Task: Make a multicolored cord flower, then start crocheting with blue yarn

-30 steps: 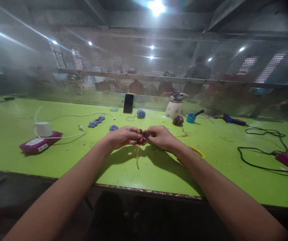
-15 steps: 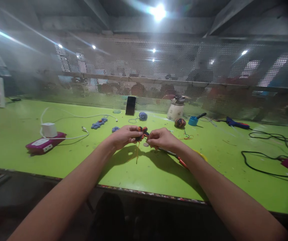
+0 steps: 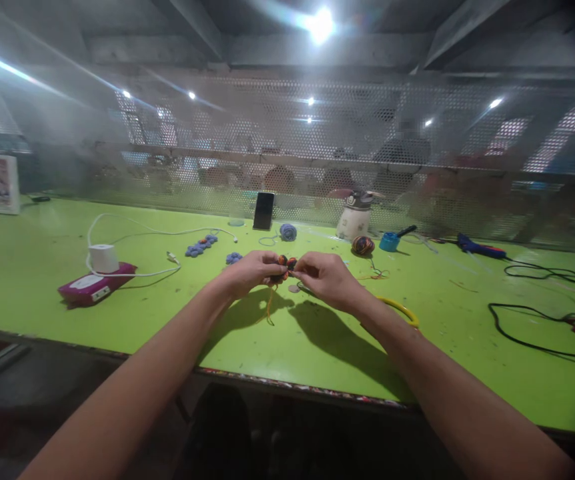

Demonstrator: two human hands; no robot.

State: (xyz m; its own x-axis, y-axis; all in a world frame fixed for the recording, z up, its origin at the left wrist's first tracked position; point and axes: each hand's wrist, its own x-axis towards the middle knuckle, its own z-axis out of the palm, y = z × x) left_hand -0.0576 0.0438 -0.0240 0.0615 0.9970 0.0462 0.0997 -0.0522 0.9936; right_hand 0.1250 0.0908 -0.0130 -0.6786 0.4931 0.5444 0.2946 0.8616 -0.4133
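A small crocheted flower (image 3: 282, 269) in black and orange yarn is pinched between the thumb and fingers of my left hand (image 3: 252, 273), just above the table. A loose orange yarn tail (image 3: 270, 308) hangs below it. At the flower's right edge, my right hand (image 3: 326, 277) is closed in a pinch, its fingertips touching the petals; whatever lies between them is too small to make out. Under my right hand is a small round disc (image 3: 293, 289) on the table. Yellow-handled scissors or a similar tool (image 3: 400, 308) lie partly hidden by my right forearm.
On the green table (image 3: 142, 320) are a purple power strip (image 3: 87, 288) with a white charger (image 3: 103, 258), blue crocheted flowers (image 3: 201, 247), a blue yarn ball (image 3: 288, 232), a phone (image 3: 263, 211), a dark multicolour yarn ball (image 3: 362, 245), a jar (image 3: 353, 220), a blue pot (image 3: 389, 242) and a blue glue gun (image 3: 480, 247).
My right hand has moved closer against the flower, and its fingertips now meet the petals. The view has shifted slightly, and more of the yellow handle shows.
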